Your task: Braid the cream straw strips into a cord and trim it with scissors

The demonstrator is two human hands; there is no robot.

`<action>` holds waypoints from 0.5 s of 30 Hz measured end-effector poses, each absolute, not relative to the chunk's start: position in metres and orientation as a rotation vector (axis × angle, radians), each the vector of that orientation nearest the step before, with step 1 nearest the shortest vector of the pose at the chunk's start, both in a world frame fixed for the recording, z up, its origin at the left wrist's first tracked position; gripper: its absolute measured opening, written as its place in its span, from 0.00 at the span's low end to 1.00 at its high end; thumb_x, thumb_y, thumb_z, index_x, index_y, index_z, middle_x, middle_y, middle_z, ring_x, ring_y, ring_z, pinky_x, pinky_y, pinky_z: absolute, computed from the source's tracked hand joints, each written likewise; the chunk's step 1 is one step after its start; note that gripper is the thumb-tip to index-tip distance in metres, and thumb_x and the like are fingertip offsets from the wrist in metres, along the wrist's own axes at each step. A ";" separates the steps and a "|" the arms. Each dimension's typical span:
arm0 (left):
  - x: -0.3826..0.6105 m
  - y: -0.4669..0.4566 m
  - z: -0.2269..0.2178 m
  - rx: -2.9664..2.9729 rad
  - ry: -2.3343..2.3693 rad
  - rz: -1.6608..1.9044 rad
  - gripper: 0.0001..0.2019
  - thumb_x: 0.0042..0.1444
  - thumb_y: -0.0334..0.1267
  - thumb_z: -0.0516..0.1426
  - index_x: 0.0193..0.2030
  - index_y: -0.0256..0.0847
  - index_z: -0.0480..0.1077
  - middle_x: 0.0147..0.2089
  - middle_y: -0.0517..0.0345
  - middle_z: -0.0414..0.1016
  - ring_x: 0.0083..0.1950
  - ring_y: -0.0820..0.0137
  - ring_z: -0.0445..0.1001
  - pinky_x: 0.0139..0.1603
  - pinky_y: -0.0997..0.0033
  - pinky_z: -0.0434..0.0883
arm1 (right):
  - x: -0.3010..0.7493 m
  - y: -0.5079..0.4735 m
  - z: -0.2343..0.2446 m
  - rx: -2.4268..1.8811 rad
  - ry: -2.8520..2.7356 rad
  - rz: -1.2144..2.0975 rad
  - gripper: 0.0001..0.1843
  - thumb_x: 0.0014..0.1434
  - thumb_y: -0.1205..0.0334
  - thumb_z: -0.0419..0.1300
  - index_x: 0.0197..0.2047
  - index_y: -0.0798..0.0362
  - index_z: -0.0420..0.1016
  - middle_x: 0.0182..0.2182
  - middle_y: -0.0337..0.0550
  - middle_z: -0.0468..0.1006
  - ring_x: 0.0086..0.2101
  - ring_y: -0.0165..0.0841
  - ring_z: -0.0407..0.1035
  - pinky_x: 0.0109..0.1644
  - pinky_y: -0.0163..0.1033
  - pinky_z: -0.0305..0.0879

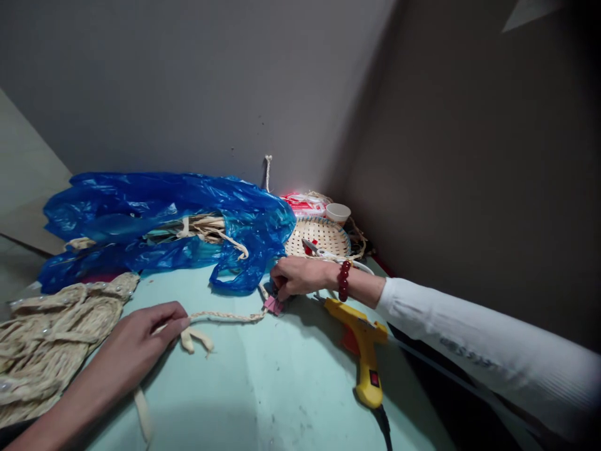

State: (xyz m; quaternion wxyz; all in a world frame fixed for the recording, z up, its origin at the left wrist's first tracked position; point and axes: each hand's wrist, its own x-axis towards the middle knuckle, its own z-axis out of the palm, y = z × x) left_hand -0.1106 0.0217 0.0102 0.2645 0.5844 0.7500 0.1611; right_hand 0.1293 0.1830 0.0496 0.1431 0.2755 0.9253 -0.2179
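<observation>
While left hand [143, 332] pinches braid [225, 316], bag [117, 202] behind.

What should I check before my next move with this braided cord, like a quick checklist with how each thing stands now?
1. Left hand secure on the braided cord: ok, pinched by thumb and fingers.
2. Right hand firm on the pink piece: cannot tell, fingers are at it but grip is partly hidden.
3. Glue gun nozzle well away from the right hand: not ok, it looks close.
4. Glue gun switched off and cool: cannot tell.
5. Scissors off the cord: ok, over the woven tray.
</observation>
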 end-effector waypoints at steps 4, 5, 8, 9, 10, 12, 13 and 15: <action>-0.117 0.028 0.004 1.671 2.090 0.447 0.16 0.57 0.49 0.49 0.26 0.44 0.70 0.25 0.61 0.72 0.32 0.63 0.70 0.35 0.69 0.60 | 0.133 0.186 0.045 0.785 2.685 -0.669 0.08 0.52 0.62 0.64 0.34 0.58 0.76 0.29 0.41 0.75 0.30 0.30 0.65 0.30 0.32 0.54; -0.118 0.029 0.002 1.688 2.099 0.447 0.16 0.57 0.48 0.49 0.25 0.44 0.69 0.25 0.61 0.72 0.32 0.63 0.70 0.35 0.69 0.60 | 0.133 0.187 0.044 0.781 2.690 -0.679 0.07 0.52 0.62 0.65 0.34 0.57 0.76 0.29 0.41 0.75 0.31 0.30 0.65 0.30 0.32 0.54; -0.118 0.030 -0.002 1.693 2.075 0.430 0.15 0.57 0.47 0.49 0.25 0.44 0.68 0.25 0.61 0.71 0.32 0.63 0.70 0.35 0.70 0.60 | 0.135 0.188 0.044 0.777 2.685 -0.719 0.07 0.52 0.63 0.65 0.34 0.57 0.75 0.30 0.41 0.75 0.32 0.31 0.65 0.29 0.32 0.54; -0.118 0.031 -0.002 1.685 2.058 0.425 0.15 0.58 0.47 0.49 0.25 0.44 0.68 0.25 0.62 0.70 0.32 0.63 0.69 0.35 0.70 0.60 | 0.135 0.188 0.045 0.778 2.675 -0.737 0.07 0.52 0.63 0.65 0.34 0.57 0.75 0.30 0.41 0.75 0.32 0.31 0.66 0.29 0.31 0.55; -0.117 0.031 -0.002 1.678 2.041 0.422 0.15 0.58 0.47 0.48 0.25 0.44 0.67 0.25 0.62 0.69 0.32 0.63 0.69 0.35 0.70 0.60 | 0.135 0.188 0.045 0.778 2.661 -0.758 0.07 0.52 0.63 0.65 0.35 0.57 0.75 0.31 0.42 0.76 0.32 0.31 0.66 0.29 0.31 0.56; -0.116 0.031 -0.001 1.669 2.019 0.424 0.14 0.58 0.46 0.48 0.25 0.44 0.66 0.25 0.62 0.68 0.32 0.64 0.69 0.35 0.70 0.60 | 0.133 0.189 0.047 0.768 2.628 -0.807 0.09 0.52 0.64 0.65 0.38 0.57 0.75 0.33 0.43 0.77 0.32 0.31 0.68 0.30 0.31 0.58; -0.116 0.031 0.000 1.667 2.018 0.433 0.14 0.58 0.45 0.48 0.25 0.44 0.66 0.25 0.62 0.68 0.32 0.64 0.69 0.34 0.70 0.60 | 0.132 0.190 0.048 0.759 2.613 -0.829 0.11 0.52 0.64 0.65 0.39 0.58 0.75 0.34 0.43 0.77 0.33 0.31 0.68 0.31 0.31 0.59; -0.115 0.030 0.000 1.659 2.022 0.451 0.14 0.58 0.45 0.49 0.25 0.44 0.66 0.25 0.62 0.68 0.32 0.64 0.69 0.34 0.70 0.60 | 0.129 0.192 0.051 0.731 2.588 -0.860 0.13 0.52 0.65 0.65 0.42 0.59 0.75 0.36 0.44 0.78 0.34 0.32 0.69 0.33 0.31 0.61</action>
